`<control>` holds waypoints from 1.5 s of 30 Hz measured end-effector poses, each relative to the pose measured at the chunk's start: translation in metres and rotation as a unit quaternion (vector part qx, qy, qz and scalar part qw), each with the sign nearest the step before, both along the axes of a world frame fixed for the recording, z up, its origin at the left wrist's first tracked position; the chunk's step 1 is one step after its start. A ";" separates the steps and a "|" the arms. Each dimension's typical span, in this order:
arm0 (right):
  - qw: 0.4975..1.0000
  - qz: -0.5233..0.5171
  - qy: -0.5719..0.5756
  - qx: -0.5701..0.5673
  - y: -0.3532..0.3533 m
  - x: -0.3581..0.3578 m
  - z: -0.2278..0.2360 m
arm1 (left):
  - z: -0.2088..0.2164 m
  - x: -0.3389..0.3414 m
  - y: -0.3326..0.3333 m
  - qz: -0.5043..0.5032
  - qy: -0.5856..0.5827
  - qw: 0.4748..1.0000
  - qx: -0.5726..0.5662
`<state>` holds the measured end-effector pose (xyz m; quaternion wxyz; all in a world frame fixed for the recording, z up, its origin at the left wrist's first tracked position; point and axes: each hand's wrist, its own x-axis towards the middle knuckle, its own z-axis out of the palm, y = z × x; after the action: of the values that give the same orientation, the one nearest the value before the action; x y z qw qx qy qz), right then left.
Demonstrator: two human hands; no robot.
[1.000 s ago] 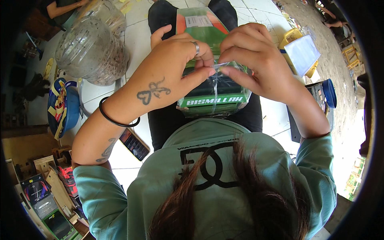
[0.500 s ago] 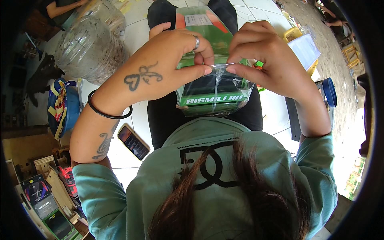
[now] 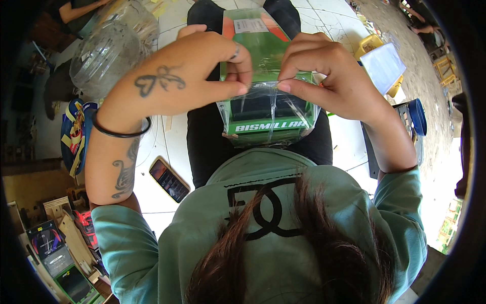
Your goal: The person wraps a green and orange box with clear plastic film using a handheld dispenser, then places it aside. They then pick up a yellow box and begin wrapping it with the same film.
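Between my legs rests a green package [image 3: 257, 46] of boxed goods with orange corners and a white label, wrapped in clear plastic film [image 3: 273, 104]. A gathered seam of the film runs down the middle of its near end. My right hand [image 3: 331, 76] pinches the film at the top of this seam, thumb against curled fingers. My left hand [image 3: 195, 73] is closed at the package's left upper edge, its thumb beside bent fingers and apparently on the film there. A ring is on one left finger and a black band circles that wrist.
A phone [image 3: 169, 179] lies on the white tiled floor [image 3: 159, 147] to the left. Large clear plastic jars [image 3: 104, 63] and a blue container [image 3: 76, 134] stand farther left. To the right are a yellow basket [image 3: 368, 44] and a blue round object [image 3: 418, 116]. Another person's arm shows at top left.
My left hand has moved left along the film, away from the right hand. My right hand has shifted slightly left, still pinching near the seam. The package stays in place.
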<state>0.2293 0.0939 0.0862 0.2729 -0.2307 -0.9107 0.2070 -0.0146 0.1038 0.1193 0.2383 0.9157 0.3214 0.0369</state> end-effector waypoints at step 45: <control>0.998 0.004 -0.059 0.029 -0.004 0.009 -0.002 | -0.014 -0.014 -0.016 0.079 -0.010 0.990 0.119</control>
<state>0.2382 0.0902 0.0837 0.2243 -0.2308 -0.9319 0.1671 -0.0287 0.0881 0.1055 0.1273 0.9090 0.3832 0.1031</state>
